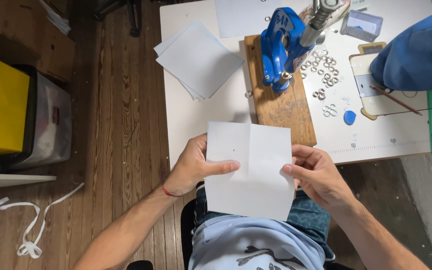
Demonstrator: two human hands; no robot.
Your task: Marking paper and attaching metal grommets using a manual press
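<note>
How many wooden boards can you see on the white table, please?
1. The wooden board lies on the white table just beyond the sheet of paper held by the left hand and right hand, with the blue press mounted on it.

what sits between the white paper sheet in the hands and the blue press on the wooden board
Nothing visible: the white creased paper sheet, pinched by the left hand and right hand, faces bare wooden board below the blue hand press.
</note>
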